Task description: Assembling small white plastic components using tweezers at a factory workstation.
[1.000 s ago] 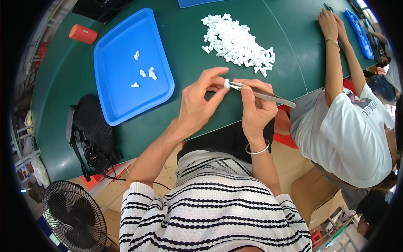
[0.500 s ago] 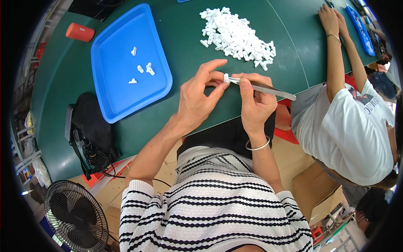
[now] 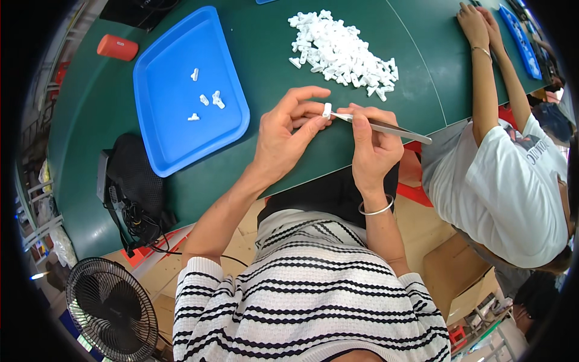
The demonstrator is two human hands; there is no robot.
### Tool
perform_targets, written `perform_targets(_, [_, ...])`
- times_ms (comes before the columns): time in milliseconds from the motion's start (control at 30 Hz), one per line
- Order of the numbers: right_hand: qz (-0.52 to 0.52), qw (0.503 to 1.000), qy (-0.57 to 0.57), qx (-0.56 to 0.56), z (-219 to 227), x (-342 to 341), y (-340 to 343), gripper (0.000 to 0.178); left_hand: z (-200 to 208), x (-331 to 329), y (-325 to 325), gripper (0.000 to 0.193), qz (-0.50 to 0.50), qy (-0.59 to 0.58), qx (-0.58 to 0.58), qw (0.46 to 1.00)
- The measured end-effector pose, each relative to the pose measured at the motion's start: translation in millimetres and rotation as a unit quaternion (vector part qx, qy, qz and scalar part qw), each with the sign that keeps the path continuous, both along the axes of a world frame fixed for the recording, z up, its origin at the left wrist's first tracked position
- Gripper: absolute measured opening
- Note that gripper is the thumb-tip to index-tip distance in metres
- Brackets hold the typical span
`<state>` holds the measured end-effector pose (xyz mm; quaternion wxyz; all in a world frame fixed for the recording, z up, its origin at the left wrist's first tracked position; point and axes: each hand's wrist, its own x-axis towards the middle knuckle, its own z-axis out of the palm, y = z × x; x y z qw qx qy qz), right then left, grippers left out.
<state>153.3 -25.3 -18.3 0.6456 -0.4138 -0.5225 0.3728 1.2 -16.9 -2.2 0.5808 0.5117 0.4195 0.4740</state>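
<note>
Between the thumb and fingers of my left hand (image 3: 291,130) is a small white plastic part (image 3: 327,110). My right hand (image 3: 375,142) pinches a pair of metal tweezers (image 3: 389,128), their tips pointing left at the part; whether they touch it I cannot tell. Just beyond my hands lies a heap of similar white plastic pieces (image 3: 344,51) on the green table (image 3: 271,36). To the left, a blue tray (image 3: 175,142) holds several loose white pieces (image 3: 218,100).
An orange-red cylinder (image 3: 117,47) stands left of the tray. A black mesh bag (image 3: 136,172) with cables lies at the table's left edge, above a black fan (image 3: 111,308). On the right sits a person in a white shirt (image 3: 494,193), arms on the table, near another blue tray (image 3: 520,42).
The white part has turned in my left fingers and shows a longer face. My right hand and the tweezers have shifted slightly right, drawing the tips back a little.
</note>
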Motion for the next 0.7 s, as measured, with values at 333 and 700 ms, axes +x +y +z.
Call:
perform_targets(333, [-0.011,0.999,-0.04,0.025,4.0,-0.2,1.7,0.008,3.3,0.6,0.5,0.021,-0.013,-0.071,-0.047,0.996])
perform_targets(700, [0.004,0.998,0.034,0.057,3.3,-1.9,0.9,0.013,5.6,-8.1,5.2,0.025,-0.063,-0.15,-0.137,0.977])
